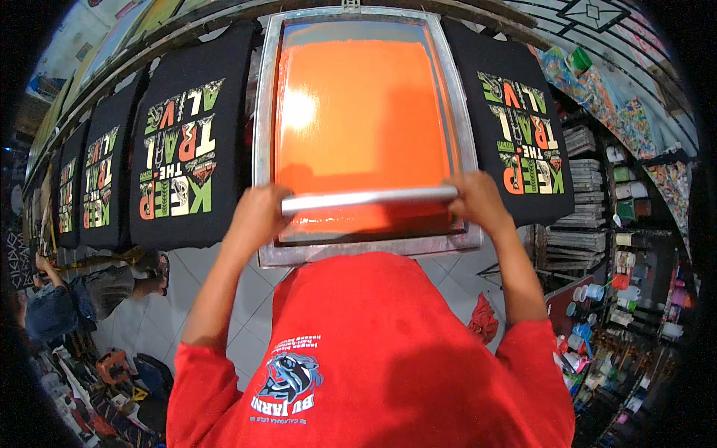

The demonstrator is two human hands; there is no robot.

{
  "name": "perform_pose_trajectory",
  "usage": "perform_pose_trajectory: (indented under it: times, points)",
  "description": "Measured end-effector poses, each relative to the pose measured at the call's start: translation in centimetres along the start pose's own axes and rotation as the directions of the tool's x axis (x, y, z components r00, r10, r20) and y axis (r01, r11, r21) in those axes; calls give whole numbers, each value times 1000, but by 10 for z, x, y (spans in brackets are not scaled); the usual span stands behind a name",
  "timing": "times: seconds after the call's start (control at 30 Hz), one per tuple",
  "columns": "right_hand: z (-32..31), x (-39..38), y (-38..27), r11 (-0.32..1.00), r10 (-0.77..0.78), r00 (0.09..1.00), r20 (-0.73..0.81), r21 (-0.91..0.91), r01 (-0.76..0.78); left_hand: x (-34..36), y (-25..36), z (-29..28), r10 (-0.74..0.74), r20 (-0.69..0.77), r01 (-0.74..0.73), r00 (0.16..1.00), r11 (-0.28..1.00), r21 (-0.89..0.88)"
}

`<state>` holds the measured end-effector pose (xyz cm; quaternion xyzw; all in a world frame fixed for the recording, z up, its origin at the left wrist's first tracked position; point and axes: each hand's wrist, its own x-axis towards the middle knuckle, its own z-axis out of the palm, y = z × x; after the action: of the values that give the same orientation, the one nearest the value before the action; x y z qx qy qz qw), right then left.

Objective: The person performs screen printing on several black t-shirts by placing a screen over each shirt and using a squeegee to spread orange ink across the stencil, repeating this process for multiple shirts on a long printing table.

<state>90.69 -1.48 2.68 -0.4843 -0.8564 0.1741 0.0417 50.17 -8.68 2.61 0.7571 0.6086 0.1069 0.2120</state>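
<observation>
A metal-framed printing screen (264, 149) lies in front of me, its mesh coated with wet orange ink (358, 119). Across its near part runs a squeegee (370, 198) with a silver handle. My left hand (261, 216) grips the handle's left end, and my right hand (482, 200) wraps round the right end. Some orange shows on the mesh on the near side of the squeegee, above the frame's near edge. The blade's lower edge is hidden from this angle.
Printed black T-shirts lie flat beside the screen, one (190, 134) to the left with more beyond, another (515, 127) to the right. Stacked boards (579, 201) and shelves of containers (627, 276) stand at right. Another person (82, 295) is at lower left. A red cloth (484, 319) lies below.
</observation>
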Motion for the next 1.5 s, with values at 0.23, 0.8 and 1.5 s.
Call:
perform_pose_trajectory:
  times: [0.23,0.8,1.5]
  points:
    - [6,-7,-11,997,-77,986,-149,-5,77,-4,-4,5,17,-97,-19,995,1000,-17]
    - [46,53,19,991,-110,935,-338,-112,76,48,-53,52,278,-295,-198,914,941,274]
    - [-82,158,29,996,-76,978,-195,-55,67,149,-37,-83,145,-225,-126,963,987,95]
